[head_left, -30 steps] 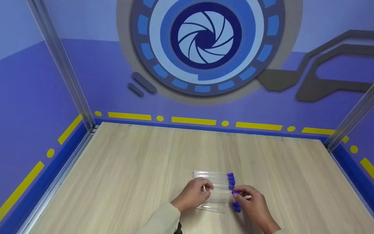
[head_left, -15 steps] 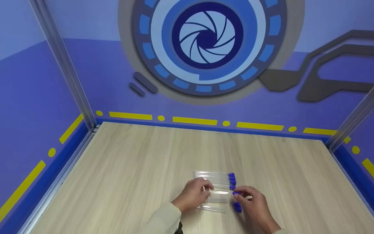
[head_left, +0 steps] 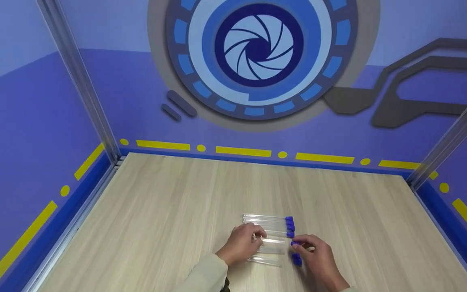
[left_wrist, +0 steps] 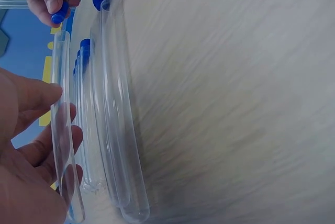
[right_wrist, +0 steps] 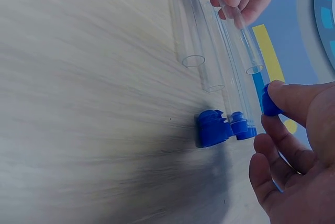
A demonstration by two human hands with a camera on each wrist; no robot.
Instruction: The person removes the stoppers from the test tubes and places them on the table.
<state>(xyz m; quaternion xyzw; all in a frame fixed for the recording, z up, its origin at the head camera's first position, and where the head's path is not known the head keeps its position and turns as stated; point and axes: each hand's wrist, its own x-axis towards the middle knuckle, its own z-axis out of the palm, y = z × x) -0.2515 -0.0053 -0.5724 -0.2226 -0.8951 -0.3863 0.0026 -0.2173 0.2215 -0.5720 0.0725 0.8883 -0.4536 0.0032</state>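
So the left hand (head_left: 241, 244) has a clear tube (left_wrist: 61, 67) pinched between thumb and fingers, and the right hand (head_left: 318, 254) is pinching a blue cap (right_wrist: 270, 102) near its open end (there's a gap, they're not touching). Two uncapped tubes (left_wrist: 116, 119) lie on the wood table (head_left: 168, 198) closer to the person, loose caps (right_wrist: 212, 128) near their mouths, capped tubes (head_left: 266, 219) on the far side.

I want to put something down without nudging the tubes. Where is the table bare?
The table is bare between the tubes and the back wall, left of the left hand, and right of the right hand. Crowded: near middle, where tubes, blue caps and both hands cluster.
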